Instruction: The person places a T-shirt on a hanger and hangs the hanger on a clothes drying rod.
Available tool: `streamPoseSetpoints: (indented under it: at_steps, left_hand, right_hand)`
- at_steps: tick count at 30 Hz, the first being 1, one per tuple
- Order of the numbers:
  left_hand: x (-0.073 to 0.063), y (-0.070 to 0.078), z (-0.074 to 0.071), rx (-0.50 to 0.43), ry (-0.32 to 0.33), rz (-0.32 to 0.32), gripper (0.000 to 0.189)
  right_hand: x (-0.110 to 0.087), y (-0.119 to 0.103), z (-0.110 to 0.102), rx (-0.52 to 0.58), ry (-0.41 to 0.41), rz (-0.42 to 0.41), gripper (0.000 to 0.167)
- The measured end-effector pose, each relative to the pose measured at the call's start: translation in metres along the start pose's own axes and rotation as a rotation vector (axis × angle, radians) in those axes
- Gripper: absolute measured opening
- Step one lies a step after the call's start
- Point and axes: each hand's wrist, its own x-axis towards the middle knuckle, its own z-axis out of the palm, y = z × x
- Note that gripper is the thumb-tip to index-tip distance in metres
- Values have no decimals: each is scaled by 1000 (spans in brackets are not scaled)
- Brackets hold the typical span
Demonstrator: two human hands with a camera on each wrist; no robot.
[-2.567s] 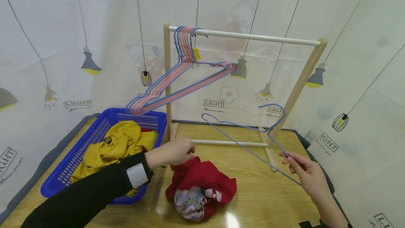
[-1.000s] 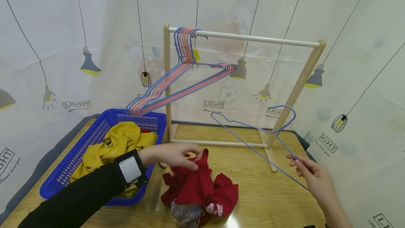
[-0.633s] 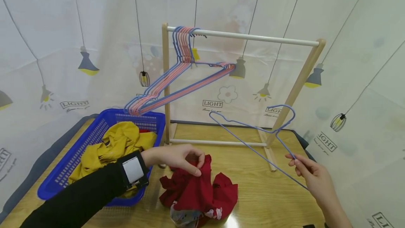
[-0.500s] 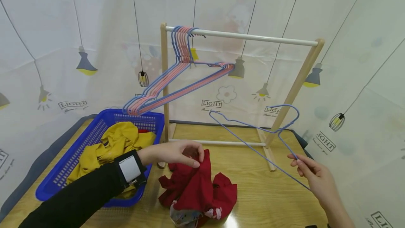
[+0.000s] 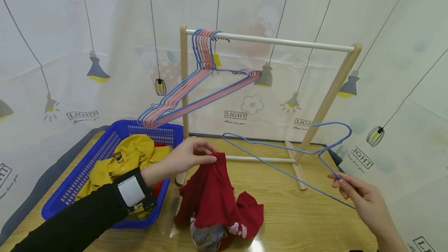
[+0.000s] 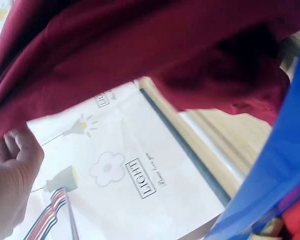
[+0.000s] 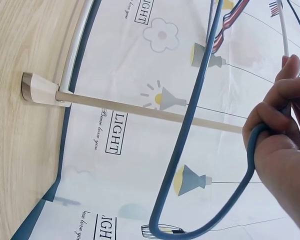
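Note:
My left hand (image 5: 190,154) pinches the top of a crumpled red garment (image 5: 215,195) and lifts it into a peak, while its lower folds lie on the table. White bunny-like appliqués and a pale printed patch show low on the cloth. In the left wrist view the red fabric stretches away from the left hand (image 6: 12,175). My right hand (image 5: 364,197) grips a blue hanger (image 5: 276,161) by one sloping shoulder, its hook up and its other end toward the garment. The right wrist view shows fingers of the right hand (image 7: 282,115) curled around the hanger (image 7: 187,130).
A wooden rack with a white top rail (image 5: 280,42) stands behind. Several blue and pink hangers (image 5: 199,77) hang at its left end. A blue basket (image 5: 54,205) at the left holds yellow clothes (image 5: 136,153) and some red cloth. A patterned curtain backs the table (image 5: 297,221).
The left hand reached into the red garment, pinched it and raised part of it up and slightly back. The right hand moved a little right, tilting the hanger nearer to level.

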Motion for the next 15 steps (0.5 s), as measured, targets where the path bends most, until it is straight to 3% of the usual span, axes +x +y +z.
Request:
streamPoseSetpoints:
  at_steps: [10,15]
  left_hand:
    - [-5,6,-8,-4,202,26,16]
    - [-7,8,-9,35,304,77,11]
  right_hand:
    - [-5,-1,-7,32,13,-8,35]
    - [-9,-7,-9,1,20,16,33]
